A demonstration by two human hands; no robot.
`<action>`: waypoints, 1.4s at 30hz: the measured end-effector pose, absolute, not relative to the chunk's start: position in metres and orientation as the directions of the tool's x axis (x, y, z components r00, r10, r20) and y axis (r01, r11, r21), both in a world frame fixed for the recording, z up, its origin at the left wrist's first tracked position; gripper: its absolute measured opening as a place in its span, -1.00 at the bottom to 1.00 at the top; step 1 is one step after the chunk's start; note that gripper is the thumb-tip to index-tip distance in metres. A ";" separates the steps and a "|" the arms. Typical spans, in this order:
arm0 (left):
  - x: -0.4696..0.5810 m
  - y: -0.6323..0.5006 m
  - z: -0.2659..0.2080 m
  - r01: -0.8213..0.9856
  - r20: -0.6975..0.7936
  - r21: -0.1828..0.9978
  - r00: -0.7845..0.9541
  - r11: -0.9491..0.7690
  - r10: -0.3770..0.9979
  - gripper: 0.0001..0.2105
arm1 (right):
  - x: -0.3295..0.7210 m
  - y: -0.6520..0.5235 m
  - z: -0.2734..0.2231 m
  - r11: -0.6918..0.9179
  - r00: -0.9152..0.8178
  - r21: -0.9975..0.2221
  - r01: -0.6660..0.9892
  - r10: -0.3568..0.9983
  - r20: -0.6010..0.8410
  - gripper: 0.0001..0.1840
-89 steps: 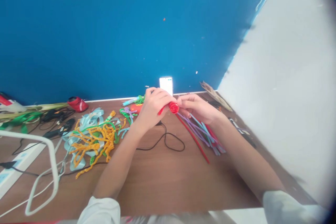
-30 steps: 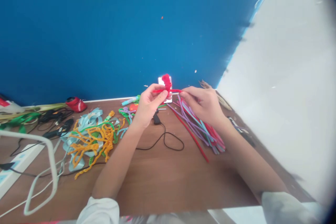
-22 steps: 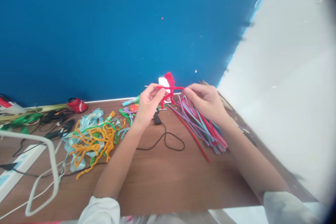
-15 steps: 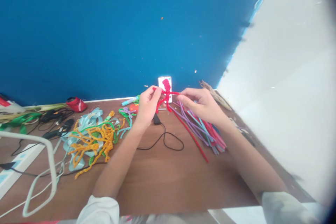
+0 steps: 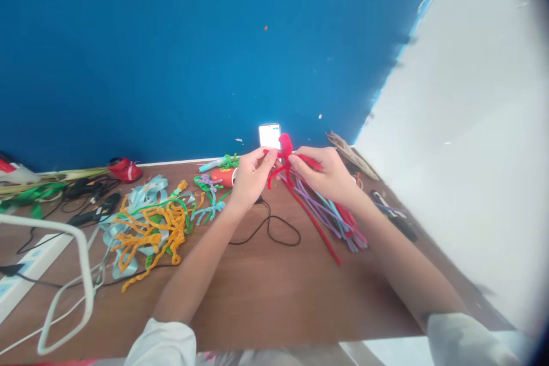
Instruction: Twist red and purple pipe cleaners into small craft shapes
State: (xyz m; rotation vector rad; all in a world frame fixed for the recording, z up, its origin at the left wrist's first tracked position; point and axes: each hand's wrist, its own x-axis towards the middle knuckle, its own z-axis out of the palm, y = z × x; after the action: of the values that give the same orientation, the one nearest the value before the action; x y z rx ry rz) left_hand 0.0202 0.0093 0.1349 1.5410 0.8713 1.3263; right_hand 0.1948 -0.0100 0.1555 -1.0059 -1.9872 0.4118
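A small red pipe-cleaner figure (image 5: pixel 286 146) with a rounded top and thin limbs hangs between my hands, above the table. My left hand (image 5: pixel 253 177) pinches one limb on its left side. My right hand (image 5: pixel 323 171) is closed on the figure's right side, with red fuzzy stem showing along its fingers. Behind the figure a phone (image 5: pixel 269 134) with a bright screen leans against the wall. Below my right hand lies a bundle of purple, blue and pink pipe cleaners (image 5: pixel 319 206), with one long red pipe cleaner (image 5: pixel 317 229) beside it.
Orange pipe cleaners (image 5: pixel 163 229) and light blue ribbon (image 5: pixel 148 197) are heaped at the left. A red paper cup (image 5: pixel 223 176) lies behind my left hand. A black cable (image 5: pixel 269 229) loops mid-table. A white power strip (image 5: pixel 34 271) and white metal frame (image 5: pixel 88 274) stand far left.
The figure and my left hand have shifted a little to the right. My right fingers have closed in on the figure's body, and its right limb no longer stretches out between the hands.
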 end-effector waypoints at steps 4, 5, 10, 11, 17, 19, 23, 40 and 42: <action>0.018 0.011 0.136 -0.020 0.357 0.933 0.184 -0.360 0.916 -0.70 | 0.198 -0.010 0.157 0.646 -0.382 -0.546 0.534 0.760 0.525 -0.65; 0.018 0.012 0.135 -0.018 0.360 0.932 0.193 -0.363 0.913 -0.70 | 0.198 -0.010 0.157 0.663 -0.415 -0.521 0.538 0.746 0.522 -0.66; 0.013 0.016 0.137 0.008 0.415 0.905 0.206 -0.426 0.886 -0.72 | 0.196 -0.011 0.156 0.672 -0.437 -0.495 0.551 0.738 0.514 -0.66; 0.012 0.016 0.138 0.006 0.425 0.901 0.195 -0.434 0.884 -0.73 | 0.195 -0.010 0.156 0.657 -0.406 -0.520 0.546 0.750 0.521 -0.66; 0.011 0.017 0.139 -0.111 0.433 0.900 0.124 -0.421 0.893 -0.73 | 0.192 0.001 0.146 0.550 -0.287 -0.762 0.342 0.833 0.473 -0.68; 0.013 0.017 0.137 -0.156 0.407 0.909 0.141 -0.386 0.902 -0.72 | 0.193 0.005 0.143 0.506 -0.276 -0.820 0.267 0.855 0.438 -0.70; 0.015 0.016 0.136 -0.158 0.343 0.935 0.168 -0.318 0.924 -0.68 | 0.192 0.006 0.141 0.384 -0.299 -0.920 0.074 0.889 0.347 -0.70; 0.016 0.009 0.135 0.171 0.264 0.913 0.443 -0.370 0.857 -0.61 | 0.186 -0.001 0.141 0.552 -0.097 -0.813 0.188 0.834 0.544 -0.73; 0.015 0.008 0.136 0.239 0.258 0.883 0.472 -0.404 0.843 -0.58 | 0.186 -0.003 0.142 0.549 -0.096 -0.811 0.204 0.835 0.541 -0.74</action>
State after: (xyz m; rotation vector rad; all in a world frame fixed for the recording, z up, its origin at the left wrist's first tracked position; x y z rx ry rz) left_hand 0.0147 0.0080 0.1360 1.8949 0.9035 0.9245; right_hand 0.1864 -0.0027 0.1416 -0.8979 -1.6145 0.6726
